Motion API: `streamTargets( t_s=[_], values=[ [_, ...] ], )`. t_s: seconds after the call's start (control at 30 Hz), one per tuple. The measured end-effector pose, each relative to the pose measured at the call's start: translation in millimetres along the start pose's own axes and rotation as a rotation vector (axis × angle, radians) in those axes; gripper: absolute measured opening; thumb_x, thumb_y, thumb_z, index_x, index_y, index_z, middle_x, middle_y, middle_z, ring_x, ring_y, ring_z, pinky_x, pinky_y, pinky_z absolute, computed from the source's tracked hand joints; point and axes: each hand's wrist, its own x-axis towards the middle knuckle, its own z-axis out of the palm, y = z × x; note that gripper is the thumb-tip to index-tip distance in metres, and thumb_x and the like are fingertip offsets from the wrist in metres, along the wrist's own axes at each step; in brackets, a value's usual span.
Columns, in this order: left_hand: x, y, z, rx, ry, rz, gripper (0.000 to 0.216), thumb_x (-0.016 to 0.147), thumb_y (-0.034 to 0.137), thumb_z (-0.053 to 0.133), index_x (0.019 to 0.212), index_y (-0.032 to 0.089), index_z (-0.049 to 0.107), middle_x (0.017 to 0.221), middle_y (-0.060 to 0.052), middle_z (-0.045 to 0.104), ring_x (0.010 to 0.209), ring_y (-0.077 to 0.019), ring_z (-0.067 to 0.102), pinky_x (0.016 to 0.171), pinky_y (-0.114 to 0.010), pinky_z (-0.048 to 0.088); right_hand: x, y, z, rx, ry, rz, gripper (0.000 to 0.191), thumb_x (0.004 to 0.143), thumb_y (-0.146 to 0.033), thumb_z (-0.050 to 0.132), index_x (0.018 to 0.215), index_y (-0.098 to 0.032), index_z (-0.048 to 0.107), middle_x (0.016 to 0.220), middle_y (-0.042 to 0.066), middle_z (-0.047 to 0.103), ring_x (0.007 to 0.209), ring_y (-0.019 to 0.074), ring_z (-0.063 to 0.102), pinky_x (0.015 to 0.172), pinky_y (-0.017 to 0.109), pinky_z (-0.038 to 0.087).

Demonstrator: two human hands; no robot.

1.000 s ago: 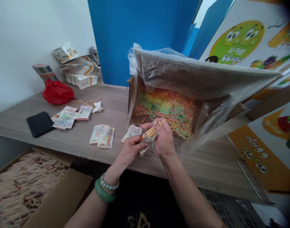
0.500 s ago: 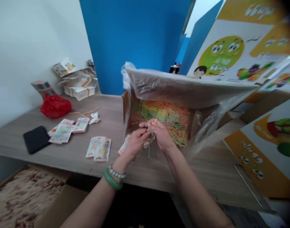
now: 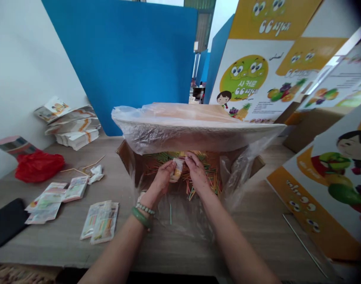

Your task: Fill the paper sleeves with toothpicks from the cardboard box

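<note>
Head view: from where I stand, both hands are together over the near side of a lined box (image 3: 129, 159), its clear plastic liner (image 3: 159, 136) spilling over the edges.
Small packet: a pale printed packet (image 3: 177, 173) is between the two hands, above the coloured sticks (image 3: 216, 183); its left edge sits at the left fingertips, its body reaches toward the right hand, and its lower end hangs clear of the fingers.
Left hand: the left hand (image 3: 162, 176) is closed in a pinch, thumb and fingers on the packet's left edge.
Right hand: the right hand (image 3: 197, 175) has its fingers bent in at the packet's upper right; whether they grip it or only touch it, I cannot tell.
Left wrist: a beaded bracelet (image 3: 145, 209) and, just below it, a green bangle (image 3: 141, 217).
Loose stick: one green stick (image 3: 171, 214) lies near the left wrist, apart from the rest.
Tabletop, left side: two filled packets (image 3: 101, 225) overlap; farther left, more packets (image 3: 48, 203) lie beside a dark flat object (image 3: 8, 223), with a red bag (image 3: 40, 166) behind.
Right side: printed cartons (image 3: 254, 79) stand stacked.
</note>
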Motion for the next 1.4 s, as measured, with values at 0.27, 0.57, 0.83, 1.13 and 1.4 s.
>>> streamTargets(
  t_s=[0.27, 0.57, 0.83, 1.13, 1.4],
  values=[
    [-32.2, -15.5, 10.6, 0.072, 0.045, 0.09, 0.041, 0.061, 0.042, 0.086, 0.088, 0.015, 0.072, 0.085, -0.003, 0.071, 0.075, -0.0136, 0.062, 0.075, -0.027, 0.048, -33.3, 11.7, -12.7, -0.25, -0.039, 0.075, 0.018, 0.075, -0.037, 0.061, 0.067, -0.024, 0.051, 0.068, -0.003, 0.054, 0.068, 0.0159, 0.05, 0.068, 0.029, 0.041],
    [-91.4, -9.5, -9.1, 0.043, 0.23, 0.113, 0.032, 0.065, 0.043, 0.084, 0.073, 0.013, 0.073, 0.07, -0.002, 0.067, 0.065, -0.0115, 0.056, 0.066, -0.026, 0.044, -73.8, 24.1, -3.3, 0.099, -0.526, 0.413, 0.033, 0.063, -0.042, 0.08, 0.087, -0.023, 0.069, 0.084, 0.002, 0.071, 0.077, 0.0207, 0.064, 0.073, 0.035, 0.051],
    [-119.3, -7.5, -22.8, 0.357, 0.202, 0.079, 0.028, 0.074, 0.044, 0.077, 0.07, 0.017, 0.077, 0.075, -0.004, 0.068, 0.071, -0.0152, 0.058, 0.068, -0.028, 0.045, -96.0, 35.8, 6.0, -0.002, -0.551, 0.411, 0.025, 0.067, -0.042, 0.076, 0.081, -0.021, 0.075, 0.076, 0.002, 0.072, 0.073, 0.022, 0.063, 0.073, 0.037, 0.049],
    [-160.1, 35.0, -109.7, 0.499, 0.684, 0.12, 0.033, 0.064, 0.042, 0.082, 0.084, 0.016, 0.078, 0.082, -0.006, 0.072, 0.074, -0.0181, 0.06, 0.068, -0.029, 0.048, -111.6, 28.3, 15.4, -0.293, -0.728, 0.19, 0.017, 0.081, -0.028, 0.055, 0.089, -0.026, 0.069, 0.082, 0.0, 0.072, 0.077, 0.0185, 0.063, 0.071, 0.029, 0.044],
    [-168.1, 31.6, -166.3, 1.65, 0.935, 0.003, 0.047, 0.09, 0.035, 0.054, 0.132, 0.014, 0.06, 0.106, -0.015, 0.069, 0.099, -0.0306, 0.059, 0.089, -0.042, 0.04, -113.5, 28.1, 13.5, -0.532, -0.857, 0.063, 0.02, 0.088, -0.022, 0.047, 0.086, -0.025, 0.067, 0.088, 0.003, 0.073, 0.08, 0.0199, 0.064, 0.073, 0.029, 0.041]
  ],
)
